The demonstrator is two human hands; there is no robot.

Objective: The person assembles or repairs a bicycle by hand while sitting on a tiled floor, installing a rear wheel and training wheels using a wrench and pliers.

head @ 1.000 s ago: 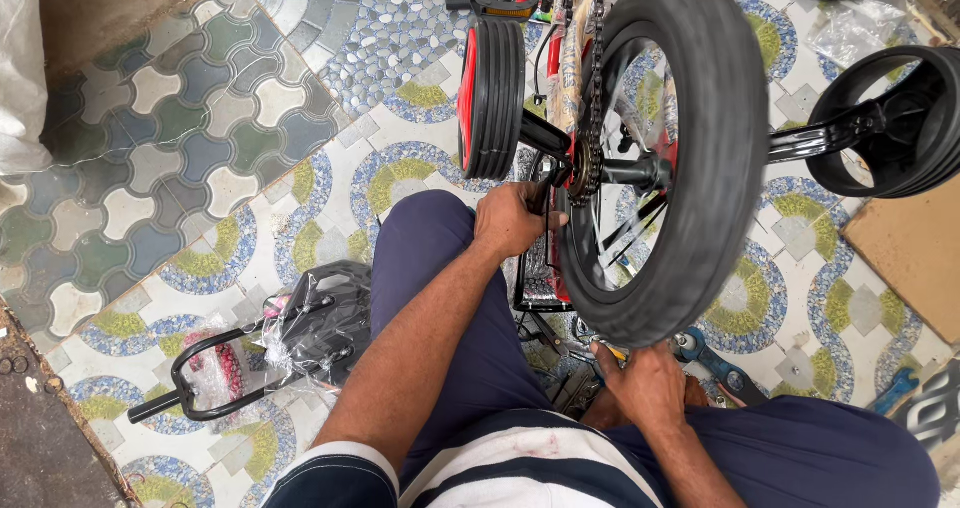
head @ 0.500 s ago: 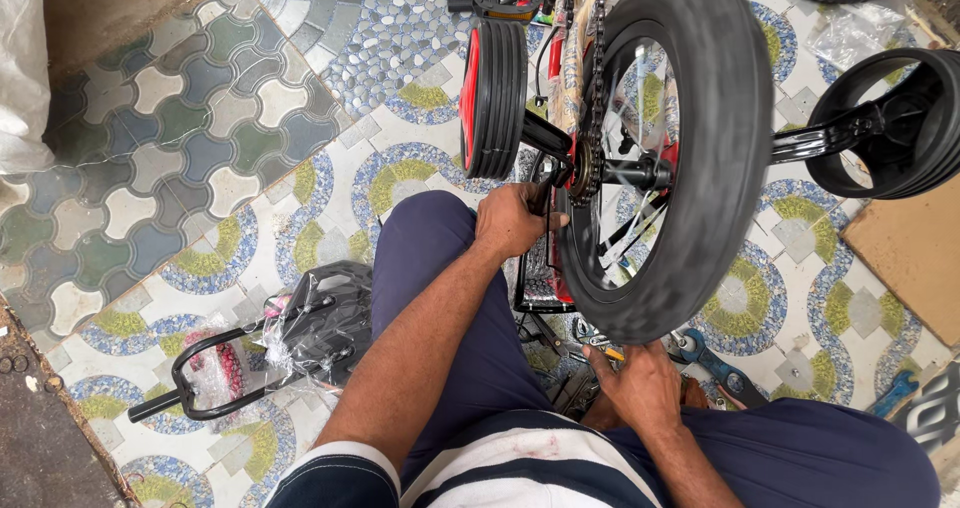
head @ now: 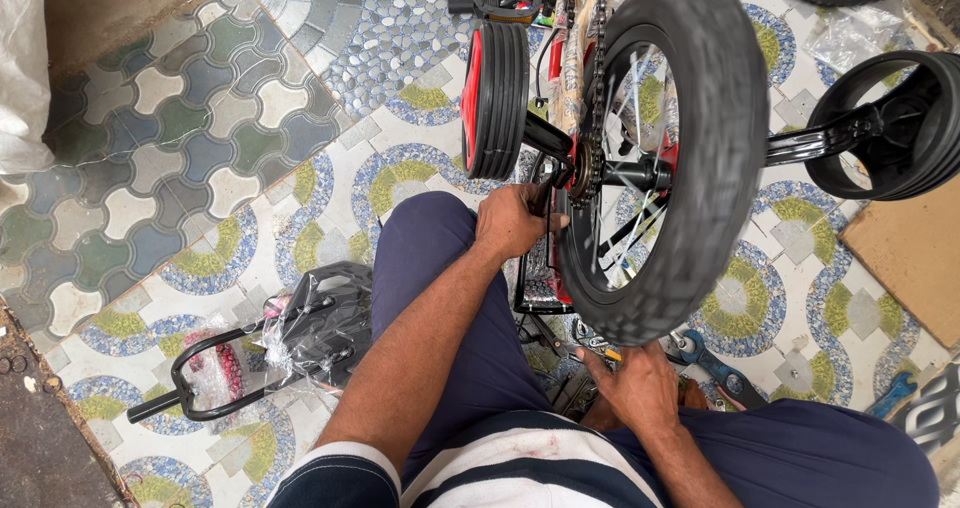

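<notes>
One head-worn camera looks steeply down, close above both hands, facing forward over the person's lap.

the person wears a short-sleeved top in broad navy and white stripes, the left sleeve (head: 335, 473) ending in a white band above a bare forearm. dark navy trousers (head: 470, 308) cover both legs, the cloth smooth and plain. the left hand (head: 512, 223) and right hand (head: 640, 383) are bare, with no gloves, rings or watch showing.

A plastic-wrapped black metal basket (head: 325, 330) lies on patterned tiles (head: 170, 138), a flat brown cardboard sheet (head: 915, 258) opposite
</notes>
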